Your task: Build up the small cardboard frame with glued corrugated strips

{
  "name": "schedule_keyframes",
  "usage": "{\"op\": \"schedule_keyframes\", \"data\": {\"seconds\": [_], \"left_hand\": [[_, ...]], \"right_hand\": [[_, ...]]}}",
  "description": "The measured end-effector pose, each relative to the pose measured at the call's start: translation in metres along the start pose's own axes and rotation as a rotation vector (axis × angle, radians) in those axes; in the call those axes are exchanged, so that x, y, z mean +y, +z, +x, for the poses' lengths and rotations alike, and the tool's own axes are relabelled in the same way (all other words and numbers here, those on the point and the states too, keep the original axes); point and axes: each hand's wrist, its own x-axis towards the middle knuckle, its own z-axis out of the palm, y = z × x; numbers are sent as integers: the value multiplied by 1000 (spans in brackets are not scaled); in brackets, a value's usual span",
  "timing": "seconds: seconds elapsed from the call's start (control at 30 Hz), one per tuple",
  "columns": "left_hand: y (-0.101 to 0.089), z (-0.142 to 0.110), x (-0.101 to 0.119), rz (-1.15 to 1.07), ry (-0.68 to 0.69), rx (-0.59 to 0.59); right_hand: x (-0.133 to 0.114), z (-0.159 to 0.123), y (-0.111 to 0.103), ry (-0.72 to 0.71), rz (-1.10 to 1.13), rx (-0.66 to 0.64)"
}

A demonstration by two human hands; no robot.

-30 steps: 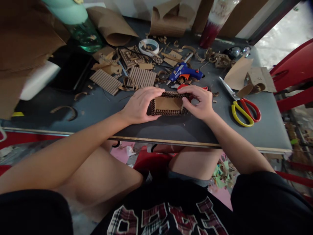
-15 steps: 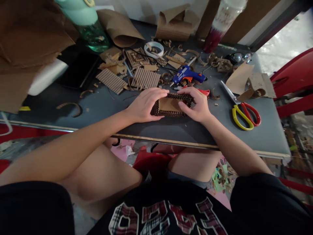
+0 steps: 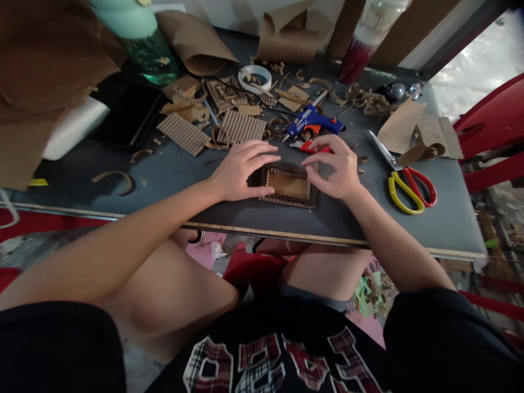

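Observation:
A small rectangular box of corrugated cardboard (image 3: 289, 200), with ridged walls and a plain brown floor, lies on the dark table close to its front edge. My left hand (image 3: 243, 172) is at the box's left end, fingers spread and thumb reaching to the rim; whether the thumb touches it I cannot tell. Over the right end hovers my right hand (image 3: 338, 166), with curved fingers apart and nothing visible in them. Just behind its fingers is a red-handled tool (image 3: 305, 146), partly hidden. Farther back rests a blue glue gun (image 3: 311, 121) with an orange trigger.
Scissors (image 3: 403, 183) with yellow and red handles lie at the right. Corrugated pieces (image 3: 241, 128), a white tape roll (image 3: 254, 79) and curled scraps cover the middle. A green bottle (image 3: 151, 54), a phone-like black slab (image 3: 129, 117) and a tall cup (image 3: 364, 46) stand or lie around them.
Both hands have loosened from the box. My right hand has lifted off its right end, and the fingers of my left hand have come away from the rim. The box now sits slightly turned.

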Motion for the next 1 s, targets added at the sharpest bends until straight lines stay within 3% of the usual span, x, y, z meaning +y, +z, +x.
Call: {"op": "schedule_keyframes", "data": {"seconds": [0.1, 0.27, 0.63, 1.0], "left_hand": [[-2, 1, 2, 0, -41, 104], [-2, 8, 2, -43, -124, 178], [5, 18, 3, -59, -122, 203], [2, 23, 9, 92, -108, 127]], "right_hand": [[-1, 0, 0, 8, -47, -34], [-2, 1, 3, -38, -67, -108], [-3, 0, 7, -34, -54, -111], [-3, -1, 12, 66, -43, -122]]}}
